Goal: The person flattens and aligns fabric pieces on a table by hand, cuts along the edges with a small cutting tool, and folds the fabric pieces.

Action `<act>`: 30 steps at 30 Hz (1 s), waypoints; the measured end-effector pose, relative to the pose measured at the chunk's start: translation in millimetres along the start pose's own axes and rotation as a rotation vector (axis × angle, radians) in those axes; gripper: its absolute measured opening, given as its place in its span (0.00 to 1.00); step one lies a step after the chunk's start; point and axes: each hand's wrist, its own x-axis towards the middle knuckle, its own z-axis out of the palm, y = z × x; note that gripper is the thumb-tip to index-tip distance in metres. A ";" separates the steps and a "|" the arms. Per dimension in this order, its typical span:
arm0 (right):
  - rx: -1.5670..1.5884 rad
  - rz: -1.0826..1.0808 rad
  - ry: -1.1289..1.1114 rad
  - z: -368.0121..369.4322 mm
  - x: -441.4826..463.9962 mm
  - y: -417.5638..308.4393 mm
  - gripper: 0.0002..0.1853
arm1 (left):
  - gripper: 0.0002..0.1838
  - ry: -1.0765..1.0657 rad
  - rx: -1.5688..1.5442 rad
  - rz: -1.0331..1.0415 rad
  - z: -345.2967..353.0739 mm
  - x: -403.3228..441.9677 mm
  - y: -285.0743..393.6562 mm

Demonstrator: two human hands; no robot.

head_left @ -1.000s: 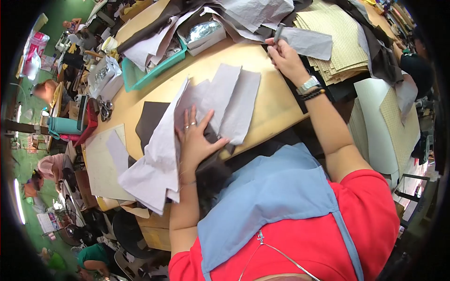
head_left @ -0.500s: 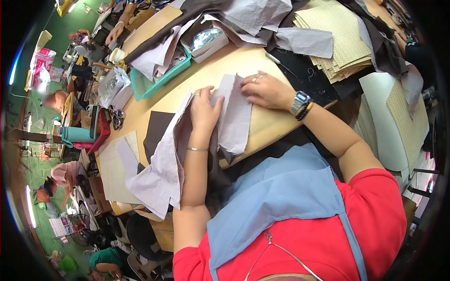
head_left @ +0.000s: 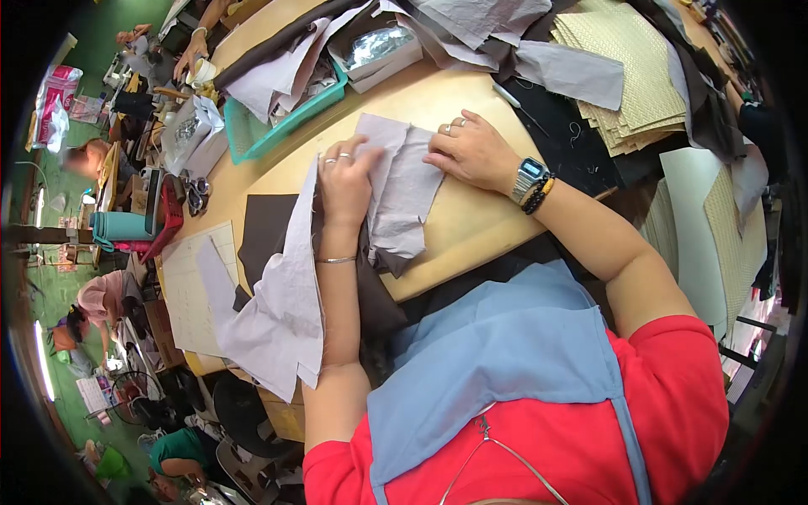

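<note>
While the grey cloth lies on the tabletop, fingers of L hand curl at its L side, those of R hand bunch at its R edge; can't tell if clamped. Pink bag print & wristwatch digits illegible.

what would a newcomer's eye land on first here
Probably the red top and blue apron, bottom centre to right. Just above, the left hand and right hand are at a pale cloth piece on the wooden table. Beyond them, a teal basket sits upper left and textured gold sheets upper right.
</note>
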 end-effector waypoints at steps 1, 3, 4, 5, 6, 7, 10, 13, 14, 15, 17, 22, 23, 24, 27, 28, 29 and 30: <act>-0.016 -0.008 0.027 1.0 6.0 -2.2 0.14 | 0.11 -0.025 -0.023 0.054 -0.7 -0.1 1.1; -0.046 -0.017 0.079 4.2 14.6 -3.5 0.14 | 0.14 -0.081 -0.099 0.121 0.9 -1.8 -0.4; -0.040 -0.059 0.125 8.1 15.5 -0.5 0.14 | 0.15 -0.125 -0.114 0.091 1.9 -3.6 -1.2; -0.034 -0.100 0.172 14.2 15.5 3.0 0.13 | 0.15 -0.168 -0.130 0.060 2.3 -6.7 -1.6; -0.027 -0.143 0.218 17.0 16.5 4.1 0.13 | 0.16 -0.211 -0.144 0.028 0.7 -6.9 -0.8; 0.007 -0.163 0.206 19.5 16.3 5.2 0.13 | 0.17 -0.226 -0.137 0.000 0.5 -6.5 0.6; 0.085 -0.193 0.161 23.2 15.5 5.7 0.11 | 0.21 -0.266 -0.183 -0.067 3.6 -9.6 -0.2; 0.105 -0.164 0.093 21.8 13.1 6.5 0.10 | 0.24 -0.278 -0.296 -0.101 13.0 -16.2 -12.6; 0.109 -0.153 0.070 21.3 13.6 6.5 0.10 | 0.24 -0.274 -0.281 -0.112 11.3 -17.3 -19.5; 0.113 -0.144 0.047 20.6 14.2 6.6 0.09 | 0.25 -0.269 -0.266 -0.122 8.7 -16.2 -22.8; 0.100 -0.150 0.051 18.3 15.9 6.2 0.09 | 0.25 -0.262 -0.272 -0.069 7.2 -13.9 -25.5; 0.062 -0.134 0.045 18.0 18.6 2.6 0.11 | 0.21 -0.436 -0.234 -0.012 1.0 -10.9 -13.1; 0.056 -0.133 0.038 17.1 19.1 2.1 0.11 | 0.18 -0.321 -0.265 -0.047 4.1 -11.7 -9.5; 0.050 -0.132 0.031 16.5 19.6 1.5 0.12 | 0.18 -0.310 -0.330 -0.062 5.0 -12.1 -10.4; 0.018 -0.156 0.040 15.6 20.0 0.4 0.14 | 0.19 -0.257 -0.498 -0.086 9.1 -11.6 -13.7; 0.010 -0.171 0.046 16.5 19.5 1.0 0.15 | 0.18 -0.227 -0.536 -0.079 11.1 -11.3 -14.1; 0.002 -0.185 0.052 17.5 18.8 2.5 0.16 | 0.18 -0.196 -0.573 -0.071 12.4 -11.4 -14.4; -0.007 -0.200 0.058 17.0 18.8 2.8 0.17 | 0.18 -0.197 -0.580 -0.072 12.1 -11.4 -14.2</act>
